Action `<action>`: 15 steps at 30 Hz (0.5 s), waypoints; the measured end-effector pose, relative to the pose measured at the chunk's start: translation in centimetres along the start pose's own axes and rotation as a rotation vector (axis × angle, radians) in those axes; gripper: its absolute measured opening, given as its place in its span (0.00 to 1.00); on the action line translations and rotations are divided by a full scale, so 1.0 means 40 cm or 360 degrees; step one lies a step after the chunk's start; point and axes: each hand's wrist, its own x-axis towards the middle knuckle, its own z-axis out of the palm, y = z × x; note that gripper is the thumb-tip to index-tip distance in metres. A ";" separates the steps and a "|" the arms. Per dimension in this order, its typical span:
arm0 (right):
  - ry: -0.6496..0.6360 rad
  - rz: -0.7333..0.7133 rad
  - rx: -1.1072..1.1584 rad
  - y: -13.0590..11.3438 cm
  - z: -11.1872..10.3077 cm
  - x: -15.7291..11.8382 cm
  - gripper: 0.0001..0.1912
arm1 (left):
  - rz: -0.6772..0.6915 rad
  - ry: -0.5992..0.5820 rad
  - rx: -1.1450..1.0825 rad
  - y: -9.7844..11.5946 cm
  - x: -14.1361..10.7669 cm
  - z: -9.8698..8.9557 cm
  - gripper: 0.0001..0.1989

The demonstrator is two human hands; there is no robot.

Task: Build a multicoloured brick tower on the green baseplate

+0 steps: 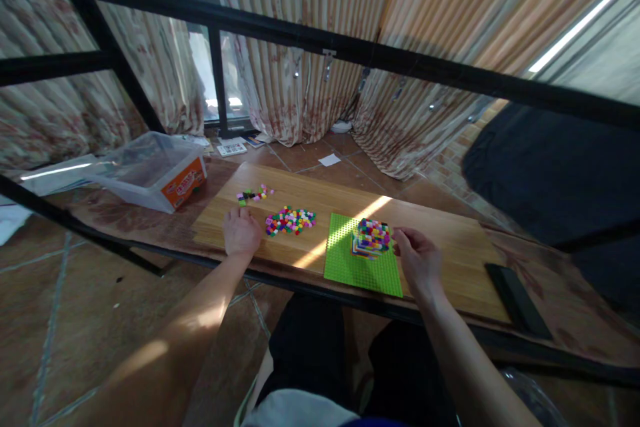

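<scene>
A green studded baseplate (363,273) lies on the wooden board (440,213), and a multicoloured block structure (371,239) rises from it. Just right of the structure is my right hand (419,259), its thumb and fingertips pinched together; whatever they hold is too small to make out. My left hand (242,231) rests on the board with curled fingers, left of a pile of small coloured bricks (291,221). Any object under its fingers is hidden. Above that hand a smaller scatter of bricks (255,195) includes pink, black and green ones.
A clear plastic box (143,177) with an orange label stands left of the board. A dark flat object (517,299) lies at the board's right end. Black metal bars (320,40) cross in front of the curtains.
</scene>
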 end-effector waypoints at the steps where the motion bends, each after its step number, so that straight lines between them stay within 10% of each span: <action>1: -0.0062 -0.0080 -0.0008 -0.015 0.014 -0.016 0.17 | -0.0003 -0.0004 -0.0006 0.000 0.000 0.000 0.18; 7: -0.0593 -0.0460 -0.0222 -0.060 0.164 -0.130 0.10 | -0.0020 -0.0023 -0.0012 0.002 -0.003 -0.003 0.17; 15: -0.0768 -0.0665 -0.0567 -0.014 0.357 -0.133 0.10 | 0.0001 -0.0012 0.0044 0.002 -0.006 -0.005 0.15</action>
